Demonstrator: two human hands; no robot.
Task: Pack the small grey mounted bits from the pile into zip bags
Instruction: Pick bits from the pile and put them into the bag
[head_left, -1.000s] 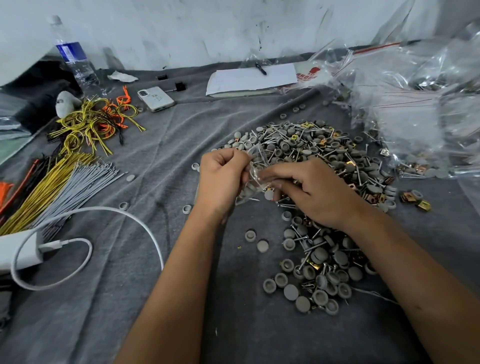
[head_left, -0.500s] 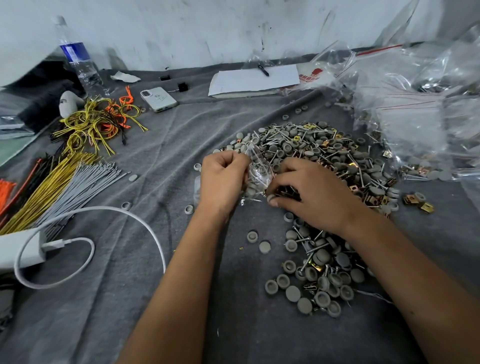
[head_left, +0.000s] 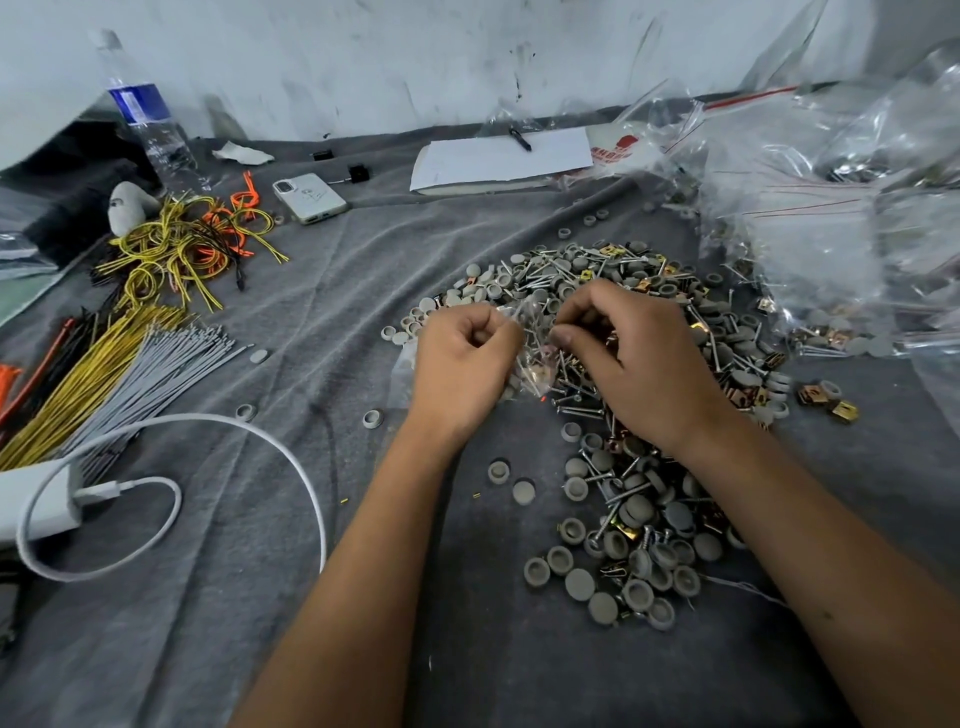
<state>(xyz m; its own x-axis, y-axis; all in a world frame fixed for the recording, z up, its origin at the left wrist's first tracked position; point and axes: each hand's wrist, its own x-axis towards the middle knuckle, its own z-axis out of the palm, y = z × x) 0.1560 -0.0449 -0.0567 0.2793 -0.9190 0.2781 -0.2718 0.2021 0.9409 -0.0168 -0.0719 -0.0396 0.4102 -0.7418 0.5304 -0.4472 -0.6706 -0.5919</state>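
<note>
A big pile (head_left: 639, 322) of small grey round bits, screws and brass clips lies on the grey cloth (head_left: 260, 571), trailing toward me at the lower right. Over its near edge my left hand (head_left: 462, 364) grips a small clear zip bag (head_left: 532, 353) by its left side, fingers curled. My right hand (head_left: 639, 358) pinches the bag's right side at the top with curled fingers. A few small parts show through the plastic. Both hands hide much of the bag.
Filled clear zip bags (head_left: 810, 208) are heaped at the right. Bundles of yellow, grey and orange ties (head_left: 104, 374) lie left, with a white charger and cable (head_left: 156, 499). A phone (head_left: 310, 197), water bottle (head_left: 145, 119) and notepad (head_left: 498, 161) sit at the back.
Both hands have lifted slightly and come closer at the bag's top. My right hand rose off the pile and now pinches the bag's edge.
</note>
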